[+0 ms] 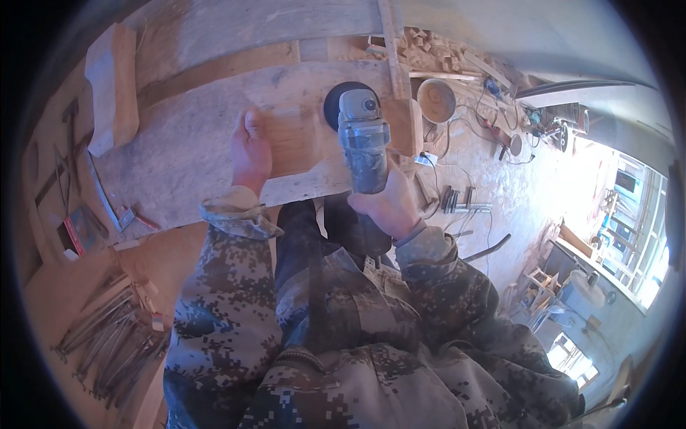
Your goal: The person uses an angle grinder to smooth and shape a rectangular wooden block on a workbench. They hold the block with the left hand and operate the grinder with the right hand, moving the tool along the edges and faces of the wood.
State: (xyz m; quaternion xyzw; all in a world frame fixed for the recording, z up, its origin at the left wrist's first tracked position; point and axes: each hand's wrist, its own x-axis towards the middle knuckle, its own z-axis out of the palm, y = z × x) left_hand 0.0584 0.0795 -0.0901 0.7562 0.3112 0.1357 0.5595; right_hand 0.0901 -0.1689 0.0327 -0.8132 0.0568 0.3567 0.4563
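My right hand is wrapped round the body of a grey-blue angle grinder, just above the bench's near edge. The grinder's black round disc lies over a flat wooden workpiece, hiding the middle of it. To the right of the tool, the workpiece's shaped end shows again. My left hand grips the left end of this piece, thumb on top and the other fingers mostly hidden. Underneath is a worn wooden workbench coated in pale dust.
Another shaped wooden block stands at the bench's left end. Offcuts are heaped beyond the bench. A round container, cables and hand tools lie on the right. Long thin metal bars are stacked at lower left.
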